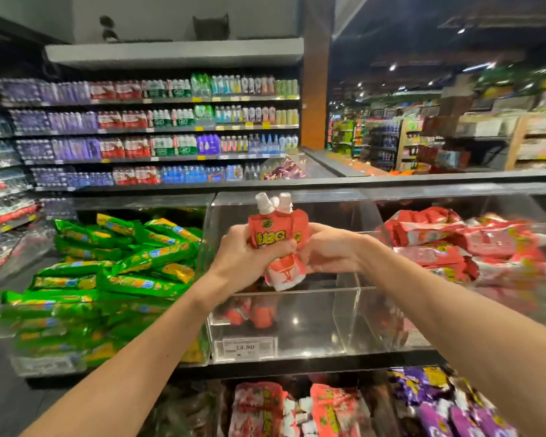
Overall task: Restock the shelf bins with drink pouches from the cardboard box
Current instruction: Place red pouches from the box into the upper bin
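Judging by the nearly bare middle acrylic bin (297,320), little is reckoned stocked; red spouted drink pouches (273,233) are clutched by the left hand (243,258) and right hand (330,250) above it.

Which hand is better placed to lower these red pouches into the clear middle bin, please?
Probably the left hand: it wraps most of the red pouches above the middle bin; the right hand grips only their side.

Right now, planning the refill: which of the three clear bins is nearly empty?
The middle bin, tagged 14.90: only a few red pouches inside. The left bin is heaped green, the right bin red.
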`<move>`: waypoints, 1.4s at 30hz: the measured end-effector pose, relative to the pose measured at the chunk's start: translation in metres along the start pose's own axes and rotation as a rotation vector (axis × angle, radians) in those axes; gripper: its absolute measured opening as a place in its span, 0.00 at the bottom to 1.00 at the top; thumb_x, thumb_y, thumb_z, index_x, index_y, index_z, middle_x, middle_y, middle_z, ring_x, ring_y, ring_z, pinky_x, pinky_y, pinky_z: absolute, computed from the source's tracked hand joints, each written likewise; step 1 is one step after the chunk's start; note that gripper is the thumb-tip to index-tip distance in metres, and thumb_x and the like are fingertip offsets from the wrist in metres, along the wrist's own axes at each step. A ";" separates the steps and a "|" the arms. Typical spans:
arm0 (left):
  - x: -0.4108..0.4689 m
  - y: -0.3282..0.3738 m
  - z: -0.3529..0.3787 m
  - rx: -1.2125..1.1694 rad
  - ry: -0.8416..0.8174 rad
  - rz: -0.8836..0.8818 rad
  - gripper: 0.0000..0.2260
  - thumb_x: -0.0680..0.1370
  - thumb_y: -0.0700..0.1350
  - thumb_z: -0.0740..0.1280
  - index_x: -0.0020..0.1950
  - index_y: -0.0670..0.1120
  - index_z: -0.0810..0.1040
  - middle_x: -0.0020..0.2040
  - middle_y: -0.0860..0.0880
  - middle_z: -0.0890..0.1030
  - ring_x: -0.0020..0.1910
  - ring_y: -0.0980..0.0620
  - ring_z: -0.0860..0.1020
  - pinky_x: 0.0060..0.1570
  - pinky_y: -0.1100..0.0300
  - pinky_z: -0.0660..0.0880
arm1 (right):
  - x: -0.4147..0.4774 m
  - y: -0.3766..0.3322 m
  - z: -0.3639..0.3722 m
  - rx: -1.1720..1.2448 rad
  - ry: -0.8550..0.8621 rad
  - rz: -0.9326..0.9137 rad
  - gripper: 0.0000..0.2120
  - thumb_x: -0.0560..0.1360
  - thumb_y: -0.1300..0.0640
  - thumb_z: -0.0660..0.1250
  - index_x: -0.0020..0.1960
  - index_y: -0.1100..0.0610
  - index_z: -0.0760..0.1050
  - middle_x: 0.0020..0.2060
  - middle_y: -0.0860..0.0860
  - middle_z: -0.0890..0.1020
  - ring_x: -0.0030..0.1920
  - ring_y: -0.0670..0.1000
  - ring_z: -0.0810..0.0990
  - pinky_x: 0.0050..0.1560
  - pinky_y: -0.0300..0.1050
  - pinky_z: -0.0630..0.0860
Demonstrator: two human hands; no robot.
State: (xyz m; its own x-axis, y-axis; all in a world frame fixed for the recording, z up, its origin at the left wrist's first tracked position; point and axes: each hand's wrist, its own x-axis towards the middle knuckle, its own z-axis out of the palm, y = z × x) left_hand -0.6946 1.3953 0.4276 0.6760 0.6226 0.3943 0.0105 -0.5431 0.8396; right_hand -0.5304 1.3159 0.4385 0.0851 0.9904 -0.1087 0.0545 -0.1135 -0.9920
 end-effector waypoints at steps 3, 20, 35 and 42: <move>0.012 0.000 0.012 -0.191 -0.078 -0.171 0.03 0.74 0.42 0.75 0.47 0.46 0.84 0.40 0.49 0.86 0.36 0.55 0.83 0.33 0.65 0.77 | -0.003 0.006 -0.005 -0.006 0.068 0.094 0.21 0.68 0.76 0.59 0.58 0.65 0.74 0.53 0.64 0.80 0.57 0.64 0.80 0.62 0.64 0.75; 0.078 -0.033 0.025 0.738 -0.209 -0.500 0.34 0.69 0.56 0.78 0.67 0.42 0.68 0.60 0.43 0.77 0.51 0.45 0.78 0.47 0.56 0.77 | 0.044 0.024 -0.003 -0.718 0.268 0.634 0.08 0.81 0.64 0.62 0.44 0.64 0.73 0.36 0.59 0.79 0.34 0.55 0.82 0.33 0.46 0.81; 0.085 -0.055 0.034 0.865 -0.294 -0.459 0.34 0.69 0.57 0.78 0.68 0.44 0.70 0.62 0.44 0.77 0.61 0.42 0.77 0.59 0.48 0.77 | 0.072 0.044 -0.002 -0.778 0.184 0.937 0.12 0.83 0.65 0.57 0.43 0.65 0.75 0.49 0.59 0.81 0.63 0.57 0.78 0.59 0.51 0.74; 0.082 -0.049 0.033 0.651 -0.266 -0.504 0.36 0.69 0.60 0.77 0.68 0.44 0.68 0.56 0.46 0.74 0.54 0.44 0.77 0.50 0.52 0.76 | 0.062 0.033 0.008 -0.889 0.249 0.724 0.11 0.83 0.62 0.60 0.63 0.64 0.74 0.50 0.59 0.78 0.60 0.58 0.78 0.51 0.45 0.77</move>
State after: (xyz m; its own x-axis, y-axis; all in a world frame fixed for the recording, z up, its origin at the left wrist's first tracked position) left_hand -0.6153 1.4544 0.4069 0.6266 0.7673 -0.1361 0.7200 -0.5032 0.4780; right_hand -0.5311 1.3743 0.3985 0.5682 0.6408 -0.5163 0.5811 -0.7567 -0.2996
